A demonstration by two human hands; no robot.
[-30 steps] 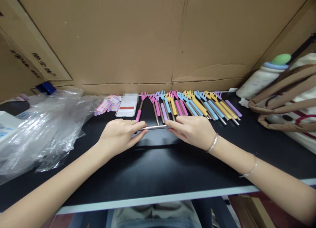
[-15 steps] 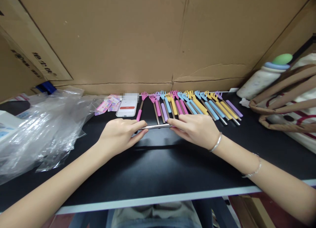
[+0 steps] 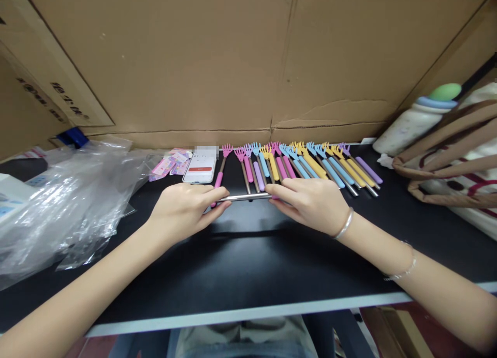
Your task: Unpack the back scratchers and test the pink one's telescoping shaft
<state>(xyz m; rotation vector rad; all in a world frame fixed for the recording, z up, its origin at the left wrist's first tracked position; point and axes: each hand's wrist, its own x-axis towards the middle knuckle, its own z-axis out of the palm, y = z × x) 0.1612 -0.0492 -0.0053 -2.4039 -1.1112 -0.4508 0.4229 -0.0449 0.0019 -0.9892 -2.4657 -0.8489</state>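
Note:
My left hand (image 3: 182, 207) and my right hand (image 3: 310, 203) are closed on opposite ends of a back scratcher (image 3: 248, 197). Its shiny metal shaft lies level between them, above the black table. A bit of pink shows at my right fingertips; both ends are otherwise covered by the fingers. Beyond my left fingers, a pink back scratcher (image 3: 222, 172) lies on its own. Behind my right hand runs a row of several more back scratchers (image 3: 306, 164) in pink, purple, blue and yellow, with claw-shaped heads toward the cardboard wall.
Clear plastic bags (image 3: 77, 208) are heaped on the left. A phone (image 3: 200, 166) and colourful cards (image 3: 171, 164) lie near the back. At the right stand a leaning white bottle (image 3: 413, 122) and a bag with brown handles (image 3: 458, 156). Cardboard (image 3: 194, 63) walls the back.
My hands have moved slightly apart, the left one to the left and the right one to the right. More of the metal shaft shows between them.

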